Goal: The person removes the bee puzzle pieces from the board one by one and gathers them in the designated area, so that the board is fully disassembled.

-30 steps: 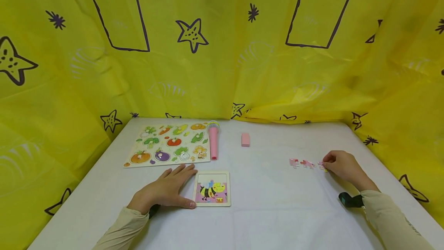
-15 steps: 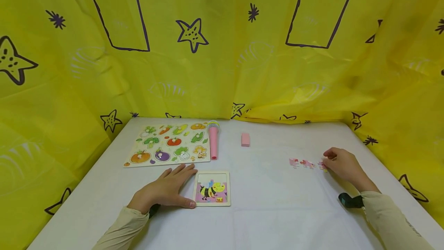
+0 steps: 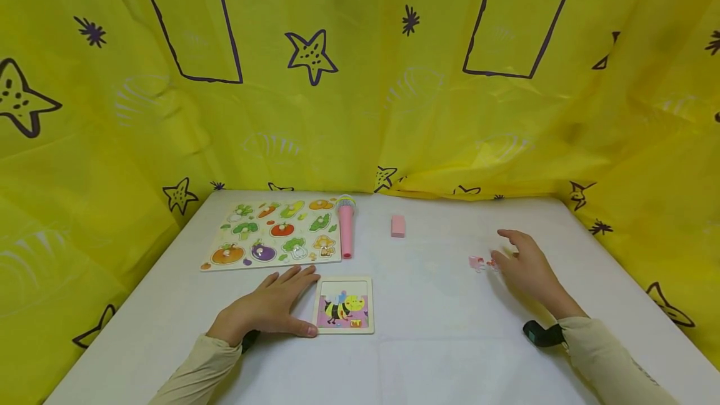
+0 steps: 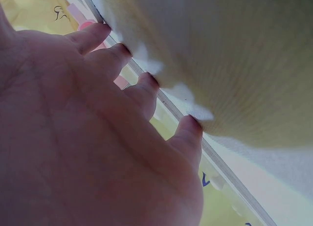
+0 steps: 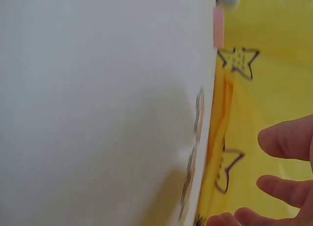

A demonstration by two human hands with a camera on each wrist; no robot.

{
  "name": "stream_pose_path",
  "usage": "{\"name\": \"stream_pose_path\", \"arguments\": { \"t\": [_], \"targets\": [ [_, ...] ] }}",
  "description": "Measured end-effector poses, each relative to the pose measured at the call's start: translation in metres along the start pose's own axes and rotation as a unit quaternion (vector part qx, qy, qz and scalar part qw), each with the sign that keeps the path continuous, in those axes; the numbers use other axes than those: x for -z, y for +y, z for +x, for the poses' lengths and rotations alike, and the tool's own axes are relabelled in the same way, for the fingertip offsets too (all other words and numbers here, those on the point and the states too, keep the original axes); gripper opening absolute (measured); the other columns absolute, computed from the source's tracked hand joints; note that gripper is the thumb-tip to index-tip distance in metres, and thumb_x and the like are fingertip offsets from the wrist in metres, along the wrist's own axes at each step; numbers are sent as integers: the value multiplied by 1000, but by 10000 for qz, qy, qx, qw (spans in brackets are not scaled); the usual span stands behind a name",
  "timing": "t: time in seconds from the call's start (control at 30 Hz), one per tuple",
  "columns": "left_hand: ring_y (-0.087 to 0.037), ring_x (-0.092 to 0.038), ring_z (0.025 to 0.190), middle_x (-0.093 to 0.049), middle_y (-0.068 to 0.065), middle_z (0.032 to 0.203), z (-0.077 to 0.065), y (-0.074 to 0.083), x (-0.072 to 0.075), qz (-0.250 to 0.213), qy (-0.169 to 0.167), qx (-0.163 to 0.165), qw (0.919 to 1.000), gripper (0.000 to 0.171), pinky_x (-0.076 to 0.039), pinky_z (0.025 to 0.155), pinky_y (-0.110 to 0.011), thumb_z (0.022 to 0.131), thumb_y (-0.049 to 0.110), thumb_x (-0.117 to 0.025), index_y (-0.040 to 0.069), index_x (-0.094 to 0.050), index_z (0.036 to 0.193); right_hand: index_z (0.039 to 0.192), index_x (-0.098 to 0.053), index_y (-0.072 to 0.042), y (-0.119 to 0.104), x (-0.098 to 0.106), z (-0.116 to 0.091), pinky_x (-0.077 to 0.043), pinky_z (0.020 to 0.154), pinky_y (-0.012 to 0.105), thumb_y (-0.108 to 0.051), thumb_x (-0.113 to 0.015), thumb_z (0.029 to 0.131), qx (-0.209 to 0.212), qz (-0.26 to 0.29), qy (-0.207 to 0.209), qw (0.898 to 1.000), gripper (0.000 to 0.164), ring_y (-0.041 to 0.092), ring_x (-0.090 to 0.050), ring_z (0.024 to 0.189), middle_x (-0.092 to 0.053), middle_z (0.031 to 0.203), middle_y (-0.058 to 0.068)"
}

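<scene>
Two hands in view. Left hand [image 3: 270, 308]: fingers straight and spread, thumb tip against the near left corner of the puzzle frame [image 3: 371, 305], index tip by its far left corner; nothing gripped. One frame, lying flat; its bee picture [image 3: 344, 311] fills the near part, bare strip along the far side.

Right hand [image 3: 529, 267]: open, thumb and index well apart, nothing between them. Right wrist view puts its fingers above the worktop [image 3: 439, 361], clear of it. It's over the loose puzzle pieces [image 3: 476, 263], right of centre. Head view gives two: left one in plain sight, other partly covered by the hand. Can't tell if more sit under it.

Rest of worktop: one vegetable board [image 3: 275, 233] at far left, 11 main pictures by my count (4 far row, 3 middle, 4 near). One pink microphone [image 3: 346, 233] along its right edge, head to the far side. One pink block [image 3: 398, 226], farther right, apart from both. Yellow curtain [image 3: 360, 124] behind.
</scene>
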State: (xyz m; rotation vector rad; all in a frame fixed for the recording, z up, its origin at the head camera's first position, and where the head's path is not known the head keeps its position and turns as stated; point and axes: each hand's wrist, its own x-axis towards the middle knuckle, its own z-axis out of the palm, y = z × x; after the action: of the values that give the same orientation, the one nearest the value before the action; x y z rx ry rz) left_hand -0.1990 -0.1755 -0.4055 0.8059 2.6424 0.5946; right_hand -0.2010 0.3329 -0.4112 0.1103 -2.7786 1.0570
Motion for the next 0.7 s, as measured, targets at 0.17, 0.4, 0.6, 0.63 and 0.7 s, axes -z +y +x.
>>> {"name": "stream_pose_path", "arguments": {
  "t": [0.17,0.4,0.6,0.63,0.7],
  "targets": [
    [-42,-15,161,-29,-14,174,-1,-1,0,19,4,0,10000,106,-8,125,-71,83,56,-89,7,-41,163,152,-41,16,-26,-21,3,-38,113,72,-12,-66,106,344,397,-178,9985,60,60,-33,144,-28,160,43],
    [-41,-15,162,-29,-14,174,0,-2,-1,28,15,0,10000,106,-8,125,-70,82,57,-89,8,-41,163,155,-45,9,-66,-50,0,-38,115,69,-16,-66,107,563,884,-519,9931,58,56,-38,146,-26,166,36],
    [-40,-15,162,-29,-13,174,-1,-1,0,29,13,0,10000,106,-8,125,-70,83,57,-88,7,-40,164,153,-50,6,-93,-76,0,-42,113,66,-16,-67,106,885,1129,-676,9873,54,52,-46,142,-34,164,33],
    [-40,-15,162,-29,-13,174,-1,0,0,19,8,2,10000,106,-7,125,-70,83,56,-88,7,-40,164,152,-51,6,-97,-81,0,-42,113,66,-16,-68,106,932,1168,-714,9862,54,52,-46,141,-36,163,33],
    [-40,-16,162,-29,-13,174,-1,0,0,14,2,14,10000,106,-7,125,-70,83,56,-88,7,-40,164,151,-52,6,-105,-89,0,-44,113,64,-14,-69,105,1018,1260,-786,9836,53,50,-48,140,-42,160,31]
  ]
}}
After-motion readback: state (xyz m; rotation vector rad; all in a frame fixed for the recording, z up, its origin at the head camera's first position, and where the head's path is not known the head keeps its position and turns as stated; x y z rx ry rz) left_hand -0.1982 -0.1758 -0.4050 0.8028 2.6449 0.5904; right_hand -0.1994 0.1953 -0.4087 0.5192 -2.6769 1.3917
